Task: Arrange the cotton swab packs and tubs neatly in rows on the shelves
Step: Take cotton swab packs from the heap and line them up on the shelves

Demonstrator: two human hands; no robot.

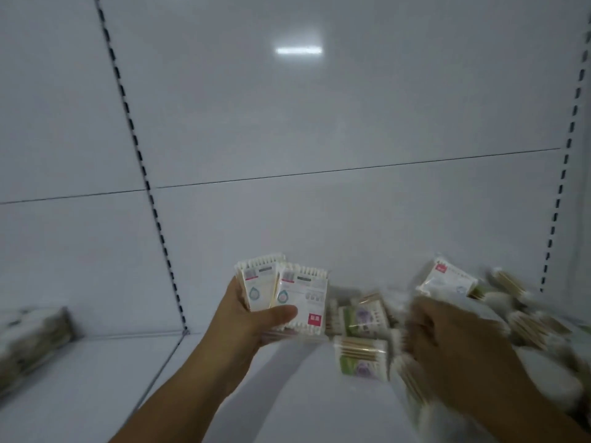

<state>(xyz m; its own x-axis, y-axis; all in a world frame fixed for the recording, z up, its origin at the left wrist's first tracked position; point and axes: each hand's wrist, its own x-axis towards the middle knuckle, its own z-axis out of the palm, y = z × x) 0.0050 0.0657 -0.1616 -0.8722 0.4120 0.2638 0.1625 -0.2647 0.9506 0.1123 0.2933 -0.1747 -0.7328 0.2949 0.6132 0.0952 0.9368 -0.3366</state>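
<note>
Holding two white packs [289, 294] fanned and upright, the left hand [246, 318] sits above the shelf [287, 398] near centre. Its thumb lies across the front pack's lower face and its fingers wrap behind both. The front pack overlaps the rear one on the right, with a red label at its lower right corner.

The right hand [447, 340] is motion-blurred, its back toward the camera, over the pile [531, 327] on the right part of the shelf. Whether its fingers grip anything cannot be told.

The pile lies unordered, with packs at mixed angles and wooden sticks visible through clear wrap. A green pack [363, 358] lies at its near left edge, just beside the right hand. A tilted pack [447, 279] with a red label rests at the far side. A blurred stack [35, 334] stands at the left edge, well apart. A slotted upright [144, 174] divides the back panel [319, 123].
</note>
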